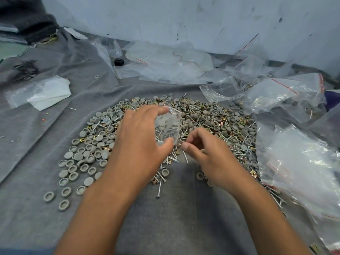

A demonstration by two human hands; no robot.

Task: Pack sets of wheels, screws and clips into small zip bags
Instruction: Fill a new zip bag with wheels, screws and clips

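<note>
Free room: we see bare grey cloth point(174, 214) between the forearms, and more on the near left. Obstacles: heap of wheels, screws and clips point(217, 124) ahead; crumpled plastic bags point(298, 162) crowding the right side.

Greys, silver and brass on grey cloth

Grey wheels point(86, 159), silver screws point(159, 186) and brass-yellow clips point(252, 171) are lying on the grey cloth point(174, 218); beyond them, clear zip bags point(165, 63) are showing red stripes.

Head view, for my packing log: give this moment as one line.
left hand: holds small zip bag, wheels inside | right hand: fingers pinch screw beside bag | parts pile: on grey cloth
</note>
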